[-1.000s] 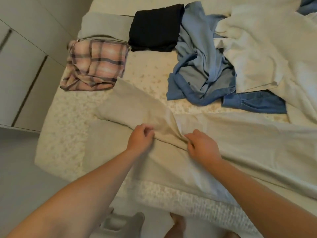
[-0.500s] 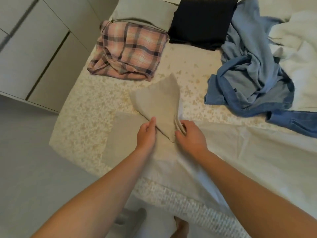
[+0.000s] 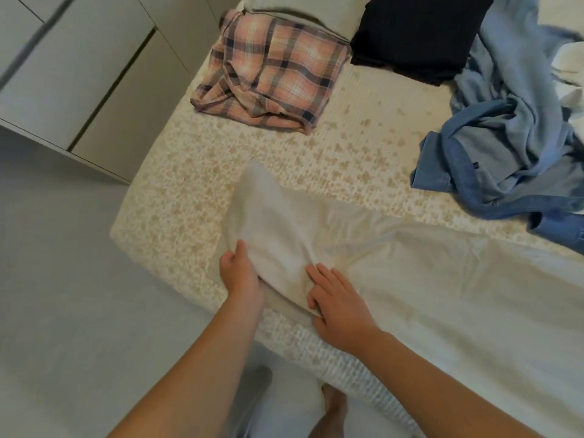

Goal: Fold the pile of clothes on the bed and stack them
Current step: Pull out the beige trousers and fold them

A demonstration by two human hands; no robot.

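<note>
Floral-printed bed (image 3: 363,153) under everything; pale beige garment (image 3: 442,295) spread along the near edge, its left end lifted into a fold; blue shirt (image 3: 505,147) crumpled far right; plaid shirt (image 3: 271,77) folded behind; left hand (image 3: 240,273) gripping the fold's edge; right hand (image 3: 338,305) flat, fingers extended, pressing the cloth.

A pale beige garment (image 3: 426,279) lies spread along the bed's near edge, its left end folded over. Farther off sit a folded pink plaid piece (image 3: 271,74), a folded black piece (image 3: 414,36), and a crumpled blue heap (image 3: 505,147) at right.
</note>
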